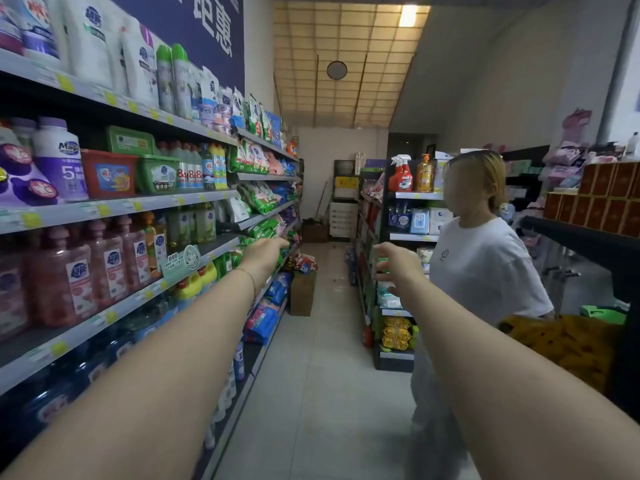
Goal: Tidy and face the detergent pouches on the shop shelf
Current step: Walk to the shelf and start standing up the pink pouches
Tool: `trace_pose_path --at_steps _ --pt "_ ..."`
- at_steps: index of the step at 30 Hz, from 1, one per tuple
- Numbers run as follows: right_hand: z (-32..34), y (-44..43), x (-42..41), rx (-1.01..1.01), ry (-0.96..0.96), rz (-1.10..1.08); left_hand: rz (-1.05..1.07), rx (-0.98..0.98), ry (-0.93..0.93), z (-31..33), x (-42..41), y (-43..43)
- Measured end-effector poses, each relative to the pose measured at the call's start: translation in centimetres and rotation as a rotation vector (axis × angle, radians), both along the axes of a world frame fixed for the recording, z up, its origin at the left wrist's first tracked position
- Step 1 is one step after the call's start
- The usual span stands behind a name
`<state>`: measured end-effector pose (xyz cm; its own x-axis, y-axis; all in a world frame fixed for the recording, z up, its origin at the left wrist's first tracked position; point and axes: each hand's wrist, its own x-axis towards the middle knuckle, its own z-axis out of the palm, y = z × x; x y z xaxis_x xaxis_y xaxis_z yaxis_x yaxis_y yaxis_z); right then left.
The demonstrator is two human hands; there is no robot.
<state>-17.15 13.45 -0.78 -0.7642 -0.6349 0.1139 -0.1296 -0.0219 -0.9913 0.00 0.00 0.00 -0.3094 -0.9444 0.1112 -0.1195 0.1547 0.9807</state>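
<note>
Left hand (265,252) fingertips hidden among green pouches (261,228); labels blurred.

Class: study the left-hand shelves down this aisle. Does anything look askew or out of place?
Yes. The green pouches past the bottles lean and overlap rather than facing front, and the blue packs low down jut over the shelf edge. The left hand reaches toward them.

The aisle is dimly lit, chiefly by one ceiling light (408,15) that is blown out to a yellow-white glare. The shelves (114,206) are bowed by wide-angle distortion towards the left edge, where labels are smeared by blur. Deep shadow is seen under the lower shelves and at the right edge.
</note>
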Motion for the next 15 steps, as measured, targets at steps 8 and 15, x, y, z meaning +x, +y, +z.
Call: trace_pose_path --at_steps 8,15 --pt "0.2 -6.2 -2.6 0.41 0.641 0.006 -0.128 -0.314 -0.471 -0.3 -4.0 -4.3" --pt "0.7 -14.6 -5.8 0.557 0.913 0.035 -0.075 -0.578 -0.719 0.2 -8.8 -12.8"
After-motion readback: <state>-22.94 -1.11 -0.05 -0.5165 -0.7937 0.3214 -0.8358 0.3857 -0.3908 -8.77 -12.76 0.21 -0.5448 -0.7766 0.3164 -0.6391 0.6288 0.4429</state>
